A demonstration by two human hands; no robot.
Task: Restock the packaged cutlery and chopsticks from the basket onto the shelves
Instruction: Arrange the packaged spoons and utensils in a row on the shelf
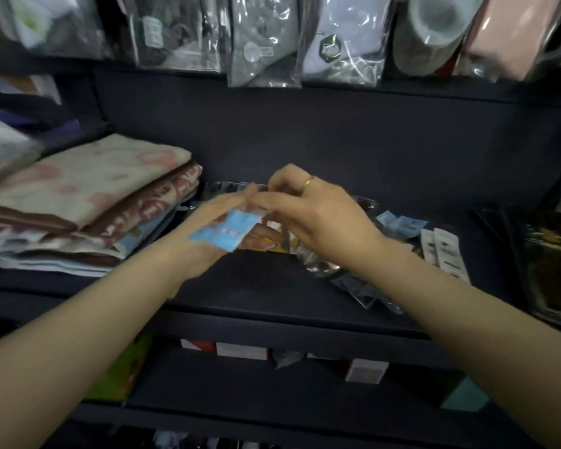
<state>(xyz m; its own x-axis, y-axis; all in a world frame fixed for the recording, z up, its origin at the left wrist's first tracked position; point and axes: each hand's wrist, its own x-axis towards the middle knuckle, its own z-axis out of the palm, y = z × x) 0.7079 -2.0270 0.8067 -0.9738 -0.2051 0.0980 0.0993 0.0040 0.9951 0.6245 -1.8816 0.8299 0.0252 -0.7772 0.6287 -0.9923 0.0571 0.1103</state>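
Both my hands meet over the middle of a dark shelf (272,286). My left hand (208,228) holds a clear packet with a light blue header card (224,233), fingers stretched along it. My right hand (311,205), with a gold ring, pinches the packet's far end with curled fingers. Motion blurs the packet's contents. More clear packets of cutlery with blue cards (399,222) lie on the shelf to the right, partly under my right forearm. A yellow-carded packet (285,246) lies beneath my hands. The basket is out of view.
Folded towels (88,202) are stacked at the shelf's left. White blister cards (447,251) and a dark framed item (548,264) sit at the right. Bagged goods (266,40) hang above. Boxes (366,371) stand on the lower shelf.
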